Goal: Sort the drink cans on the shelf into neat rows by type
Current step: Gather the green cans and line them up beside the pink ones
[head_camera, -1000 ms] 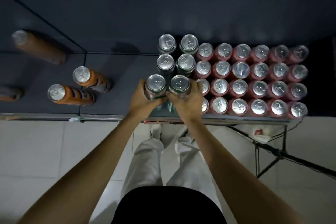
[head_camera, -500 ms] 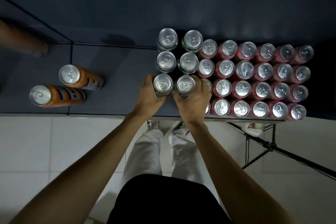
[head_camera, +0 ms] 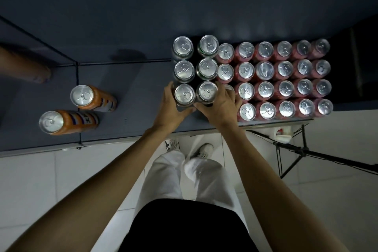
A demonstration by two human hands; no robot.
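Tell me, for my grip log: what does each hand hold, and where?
Each hand grips one can round its side.

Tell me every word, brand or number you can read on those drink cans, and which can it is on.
None can be read.
Two orange cans: blue and white markings on the sides, too blurred to read.
Red cans: only silver tops show.
Dark cans held by the left hand and right hand: no label in view.

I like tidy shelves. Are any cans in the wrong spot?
Yes. Two orange cans stand alone at the shelf's left, away from the packed red block and the dark-sided cans.
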